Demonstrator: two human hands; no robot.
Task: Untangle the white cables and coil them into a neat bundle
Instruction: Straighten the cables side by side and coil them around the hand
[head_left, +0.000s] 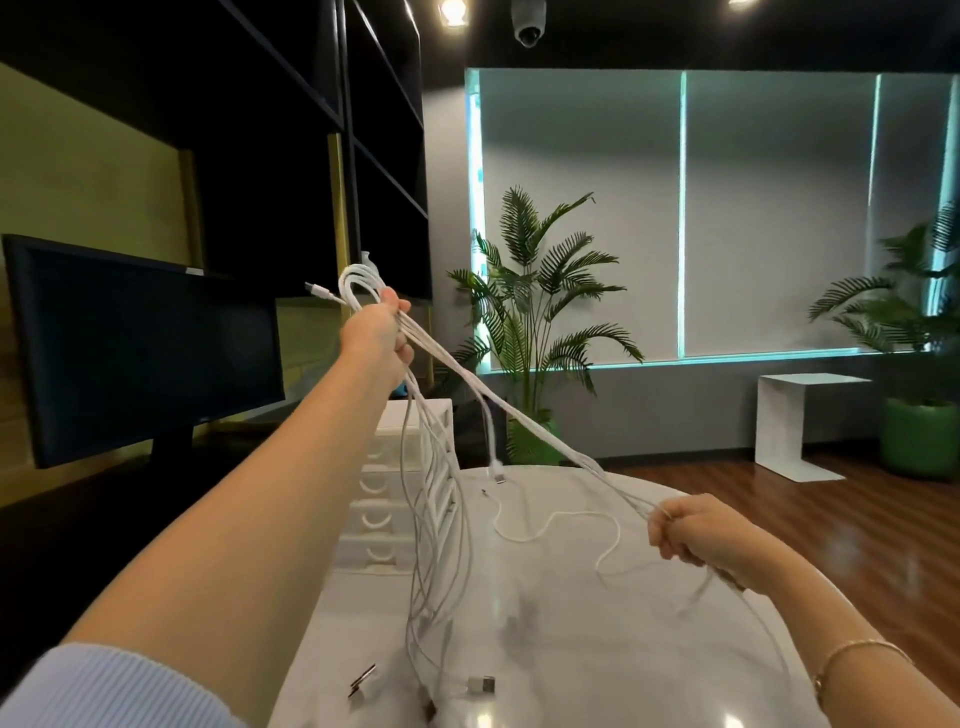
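White cables (519, 415) are gripped in the raised left hand (376, 332) and pinched by the right hand (691, 535) above the table (597, 665)

One view only, worn on the person's head, looking forward and slightly down along both outstretched arms. It sits close over the white counter (597, 649), whose near edge runs off the bottom of the frame. The wide lens bends the room's edges, taking in the monitor (140, 343) at left and the blinds-covered window (727, 218) straight ahead.
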